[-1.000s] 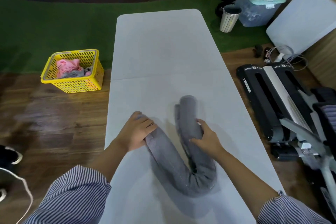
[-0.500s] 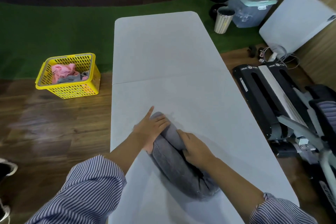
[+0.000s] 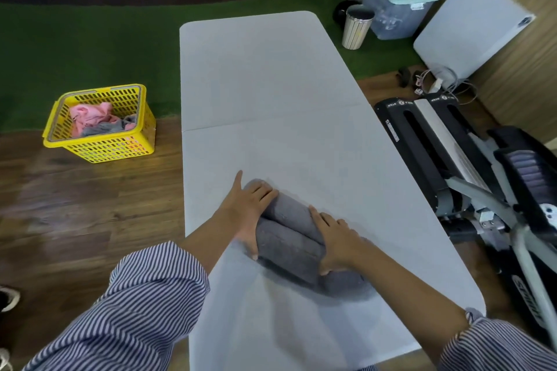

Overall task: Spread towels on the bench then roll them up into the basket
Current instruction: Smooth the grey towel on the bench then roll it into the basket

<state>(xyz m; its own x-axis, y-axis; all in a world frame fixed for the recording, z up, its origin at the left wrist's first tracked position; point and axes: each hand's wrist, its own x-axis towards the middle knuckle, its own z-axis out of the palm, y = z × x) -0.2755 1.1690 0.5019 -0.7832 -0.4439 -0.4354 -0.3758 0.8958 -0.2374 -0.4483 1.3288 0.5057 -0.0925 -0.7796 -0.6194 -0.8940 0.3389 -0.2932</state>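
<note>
— Where are your hands?
— My right hand (image 3: 333, 242) and left hand (image 3: 248, 209) clamp the doubled grey towel roll (image 3: 289, 241) on the table (image 3: 271, 84), fingers curled over it.
— Changed?
— The halves have closed tighter. The basket (image 3: 99, 126) sits far left of my fingers.

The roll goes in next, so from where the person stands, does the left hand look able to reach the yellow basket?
Probably not without stepping: the yellow basket sits on the floor, well left of the bench, while the left hand holds the grey towel.
</note>
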